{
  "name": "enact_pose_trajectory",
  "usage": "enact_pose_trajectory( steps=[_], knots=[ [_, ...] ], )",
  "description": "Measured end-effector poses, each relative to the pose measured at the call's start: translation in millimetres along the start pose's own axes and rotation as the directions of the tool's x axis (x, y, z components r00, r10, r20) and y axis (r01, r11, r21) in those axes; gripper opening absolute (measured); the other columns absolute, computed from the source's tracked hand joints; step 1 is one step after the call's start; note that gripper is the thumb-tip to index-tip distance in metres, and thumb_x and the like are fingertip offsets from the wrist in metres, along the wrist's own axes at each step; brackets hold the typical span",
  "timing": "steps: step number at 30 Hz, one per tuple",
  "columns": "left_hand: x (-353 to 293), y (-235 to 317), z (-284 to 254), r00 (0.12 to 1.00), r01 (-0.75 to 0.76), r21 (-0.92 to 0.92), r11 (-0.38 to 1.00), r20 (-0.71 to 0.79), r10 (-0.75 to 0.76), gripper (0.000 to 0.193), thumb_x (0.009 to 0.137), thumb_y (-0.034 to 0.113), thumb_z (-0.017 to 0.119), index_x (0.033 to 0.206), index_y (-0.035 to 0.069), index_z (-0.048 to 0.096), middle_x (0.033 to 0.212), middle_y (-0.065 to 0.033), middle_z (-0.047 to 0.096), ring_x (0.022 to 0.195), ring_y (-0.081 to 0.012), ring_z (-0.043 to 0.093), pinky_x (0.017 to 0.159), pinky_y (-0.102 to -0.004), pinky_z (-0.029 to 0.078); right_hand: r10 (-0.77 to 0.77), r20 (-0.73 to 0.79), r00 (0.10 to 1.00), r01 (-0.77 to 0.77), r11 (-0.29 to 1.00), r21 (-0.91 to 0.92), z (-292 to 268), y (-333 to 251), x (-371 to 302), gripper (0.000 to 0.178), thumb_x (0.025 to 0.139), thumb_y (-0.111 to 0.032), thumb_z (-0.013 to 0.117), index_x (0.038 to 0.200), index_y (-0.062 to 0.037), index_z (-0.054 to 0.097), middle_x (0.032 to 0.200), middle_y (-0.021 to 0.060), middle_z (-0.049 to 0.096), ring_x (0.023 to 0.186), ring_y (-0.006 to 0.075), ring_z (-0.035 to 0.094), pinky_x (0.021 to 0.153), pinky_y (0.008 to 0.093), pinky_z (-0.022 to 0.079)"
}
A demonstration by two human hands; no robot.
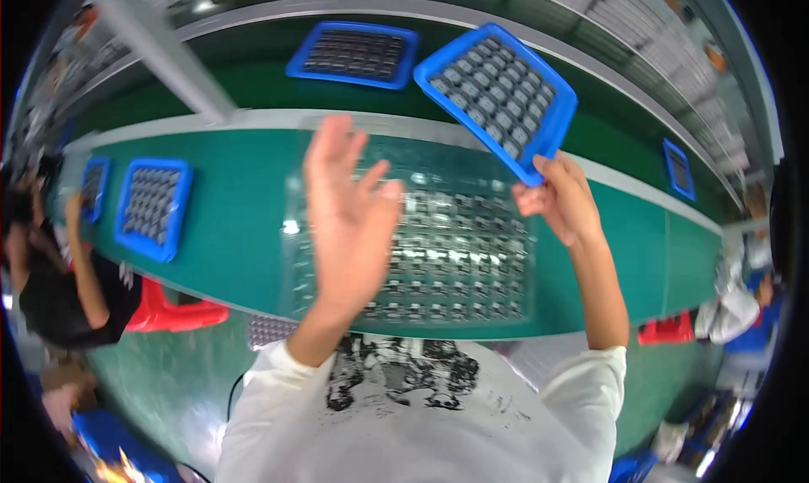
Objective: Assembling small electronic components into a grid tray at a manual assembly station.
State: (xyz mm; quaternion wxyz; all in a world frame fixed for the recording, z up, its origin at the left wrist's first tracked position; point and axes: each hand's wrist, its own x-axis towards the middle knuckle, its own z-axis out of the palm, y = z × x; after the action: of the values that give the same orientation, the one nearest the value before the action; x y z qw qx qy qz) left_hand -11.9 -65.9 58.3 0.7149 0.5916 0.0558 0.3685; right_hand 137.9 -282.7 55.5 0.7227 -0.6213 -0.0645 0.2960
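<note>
My right hand (563,198) grips the near corner of a blue tray (539,158), thumb on top of its rim. That tray is tilted and carries rows of small dark square parts (497,87). My left hand (347,209) is raised with its fingers apart and nothing in it. Beneath it, on the green bench, lies a clear plastic blister tray (497,321) with many small dark parts in rows. The left hand and forearm hide part of its left side.
Another filled blue tray (303,77) lies on the dark green strip beyond the bench (236,179). To the left are two more blue trays (175,243), near a seated co-worker (67,302). A further blue tray (689,188) is at far right. A grey post (168,57) rises at back left.
</note>
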Motion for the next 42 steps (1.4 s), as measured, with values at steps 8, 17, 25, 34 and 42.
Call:
enact_pose_trajectory(
  steps=[8,17,25,34,42],
  knots=[
    [-13.3,-27.5,-20.4,0.952,0.287,-0.412,0.865,0.019,-0.306,0.086,0.095,0.003,0.059,0.155,0.008,-0.002,0.145,-0.0218,0.034,0.130,-0.0295,0.045,0.103,-0.0428,0.046,0.112,0.231,0.967,-0.109,0.994,-0.027,108.8,33.7,-8.0,0.033,0.100,-0.020,0.049,0.124,0.0023,0.043,0.086,0.0200,0.069,0.064,0.0247,0.071,0.058,0.0349,0.062],
    [-11.1,-14.1,-91.3,0.932,0.222,-0.393,0.892,-0.182,-0.312,0.071,0.093,-0.004,0.052,0.152,0.006,0.014,0.137,-0.0218,0.046,0.120,-0.0285,0.057,0.087,-0.0421,0.060,0.282,0.502,0.817,-0.130,0.940,-0.315,145.2,49.5,11.6,0.034,0.103,-0.032,0.048,0.105,0.0018,0.052,0.086,0.0210,0.069,0.064,0.0244,0.071,0.052,0.0341,0.059],
    [-25.0,25.6,-206.7,0.894,0.354,-0.240,0.904,-0.198,-0.403,0.060,0.090,0.004,0.056,0.145,-0.005,0.035,0.125,-0.0188,0.061,0.102,-0.0231,0.067,0.083,-0.0342,0.059,0.111,0.434,0.894,0.202,0.765,-0.612,87.6,-20.2,65.9,0.033,0.096,-0.034,0.052,0.092,-0.0026,0.060,0.066,0.0103,0.065,0.042,0.0121,0.056,0.033,0.0217,0.038],
    [-49.0,27.6,-286.9,0.900,0.367,-0.289,0.884,-0.131,-0.416,0.060,0.089,0.010,0.059,0.144,-0.005,0.040,0.134,-0.0177,0.057,0.117,-0.0246,0.060,0.100,-0.0379,0.050,0.597,0.672,0.439,-0.232,0.797,-0.557,191.8,46.4,116.3,0.033,0.099,-0.026,0.056,0.102,0.0076,0.058,0.079,0.0193,0.070,0.057,0.0237,0.069,0.037,0.0273,0.051],
    [-43.2,34.0,-337.7,0.861,0.413,-0.359,0.837,-0.147,-0.487,0.060,0.092,0.022,0.063,0.143,-0.003,0.044,0.138,-0.0144,0.055,0.121,-0.0242,0.057,0.104,-0.0377,0.046,0.398,0.793,0.461,-0.396,0.892,-0.218,249.7,78.3,133.3,0.033,0.091,-0.025,0.062,0.096,0.0078,0.058,0.073,0.0200,0.068,0.051,0.0276,0.067,0.038,0.0344,0.053]
  ],
)
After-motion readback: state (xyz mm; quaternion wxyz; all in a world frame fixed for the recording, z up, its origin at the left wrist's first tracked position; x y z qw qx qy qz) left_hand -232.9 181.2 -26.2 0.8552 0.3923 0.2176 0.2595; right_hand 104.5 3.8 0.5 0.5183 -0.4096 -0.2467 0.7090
